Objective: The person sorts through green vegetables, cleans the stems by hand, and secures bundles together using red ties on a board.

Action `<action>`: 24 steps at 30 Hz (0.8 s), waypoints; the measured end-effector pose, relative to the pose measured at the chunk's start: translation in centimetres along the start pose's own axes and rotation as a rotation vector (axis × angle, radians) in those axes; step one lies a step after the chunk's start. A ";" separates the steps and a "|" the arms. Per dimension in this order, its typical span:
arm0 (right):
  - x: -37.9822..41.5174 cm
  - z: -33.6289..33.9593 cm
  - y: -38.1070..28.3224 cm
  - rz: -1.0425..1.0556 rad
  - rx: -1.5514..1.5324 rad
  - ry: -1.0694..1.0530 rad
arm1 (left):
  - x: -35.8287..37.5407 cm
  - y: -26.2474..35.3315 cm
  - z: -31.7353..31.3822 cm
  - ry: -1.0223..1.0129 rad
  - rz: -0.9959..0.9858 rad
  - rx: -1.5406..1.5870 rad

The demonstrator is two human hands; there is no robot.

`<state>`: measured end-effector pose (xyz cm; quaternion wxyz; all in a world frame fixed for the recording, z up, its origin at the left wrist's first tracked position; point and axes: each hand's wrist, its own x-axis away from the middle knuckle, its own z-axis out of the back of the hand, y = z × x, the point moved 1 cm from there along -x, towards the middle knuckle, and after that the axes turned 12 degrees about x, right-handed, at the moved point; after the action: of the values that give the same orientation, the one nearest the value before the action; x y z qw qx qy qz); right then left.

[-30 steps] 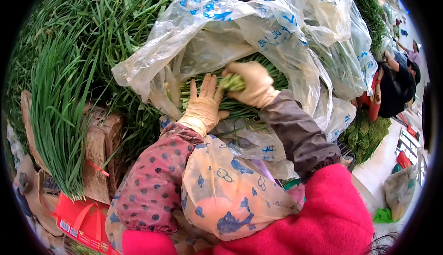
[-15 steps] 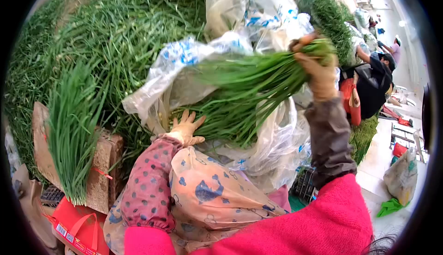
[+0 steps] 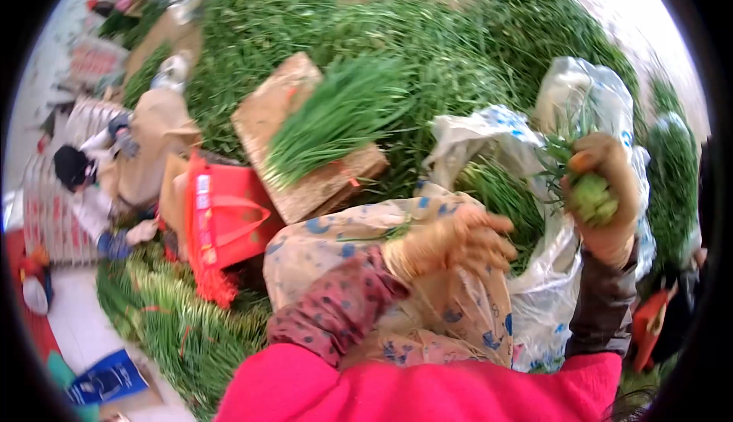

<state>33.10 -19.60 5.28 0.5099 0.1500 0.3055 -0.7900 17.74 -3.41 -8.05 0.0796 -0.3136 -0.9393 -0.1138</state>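
My right hand (image 3: 611, 227), in a tan glove, is wrapped round a bunch of green stalks (image 3: 592, 199), its pale cut ends facing me. My left hand (image 3: 458, 246), also gloved, is raised over my patterned apron (image 3: 321, 231), fingers apart and slightly blurred, with nothing visible in it. Between and beyond the hands lies an open clear plastic bag (image 3: 542, 292) with green stalks (image 3: 500, 200) inside. Another bunch of long green leaves (image 3: 343, 116) rests on a brown board (image 3: 263, 116) to the left.
A large heap of loose greens (image 3: 427, 40) spreads behind the board. A red bag (image 3: 225, 216) stands left of it, above bundled greens (image 3: 183, 323). Another person (image 3: 92, 185) sits at the far left. More filled plastic bags (image 3: 588, 86) stand at the right.
The view has swung left, bringing the other person into sight. My left hand has lifted off the bagged stalks. The bunch in my right hand now points its cut ends towards me.
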 end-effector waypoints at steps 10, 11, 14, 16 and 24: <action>1.8 -7.4 -16.1 0.963 -0.143 -0.184 | 7.2 -4.4 -2.5 -0.178 -0.420 0.164; 2.2 -7.9 -17.1 1.040 -0.238 -0.224 | 8.1 -4.4 -2.6 -0.154 -0.465 0.152; 3.4 -9.7 -19.0 1.118 -0.319 -0.244 | 10.5 -3.8 -3.0 -0.090 -0.553 0.124; 3.5 -10.8 -19.3 1.187 -0.276 -0.242 | 11.5 -3.4 -2.9 -0.057 -0.614 0.102; -3.5 -5.2 -18.6 0.819 -0.408 -0.552 | 14.8 0.3 -2.7 0.170 -0.931 0.126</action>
<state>17.52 -8.33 9.35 0.8567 -0.0586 0.2241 -0.4609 6.41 4.55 -2.11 0.1156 0.1564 -0.9752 -0.1056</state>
